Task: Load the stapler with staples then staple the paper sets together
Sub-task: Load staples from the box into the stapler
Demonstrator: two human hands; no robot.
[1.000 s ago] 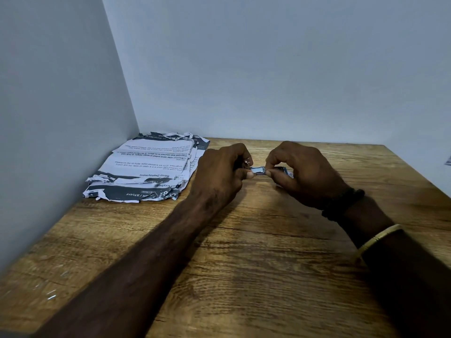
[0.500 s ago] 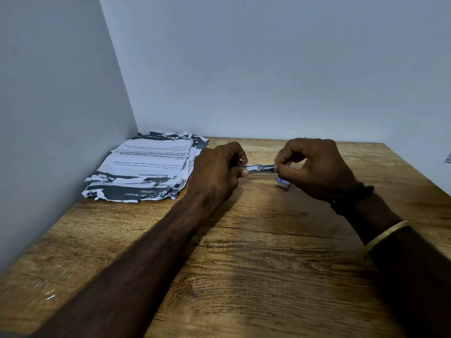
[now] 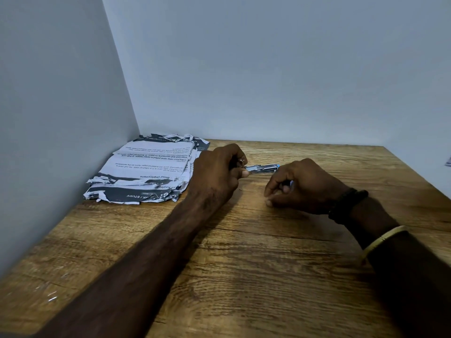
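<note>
The left hand (image 3: 217, 172) has its grip clamped on one end of a small silver metal stapler (image 3: 262, 168), thumb and fingers closed tight around it, so that the rest of the stapler sticks out level toward the right, raised just above the brown wood-grain bench (image 3: 244, 264). A touch of blue shows at the stapler's free tip. The hand sits toward the far edge of the bench, roughly midway along it.

The right hand (image 3: 302, 189) rests close beside, just below and to the right of the stapler's free end and not touching it. Its fingers curl inward with the fingertips drawn near the thumb; a small pale blue bit (image 3: 291, 183) shows between them, too hidden to identify, so I cannot tell whether the grip is closed on something or merely loose. A dark beaded bracelet (image 3: 347, 203) circles the right wrist, and a thin gold bangle (image 3: 383, 237) sits further up the forearm.

A ragged stack of torn, black-and-white printed paper sheets (image 3: 146, 169) lies in the far left corner of the bench, against the grey walls (image 3: 268, 69), just beside the left hand. The top sheet's print reads upside down from this view.
</note>
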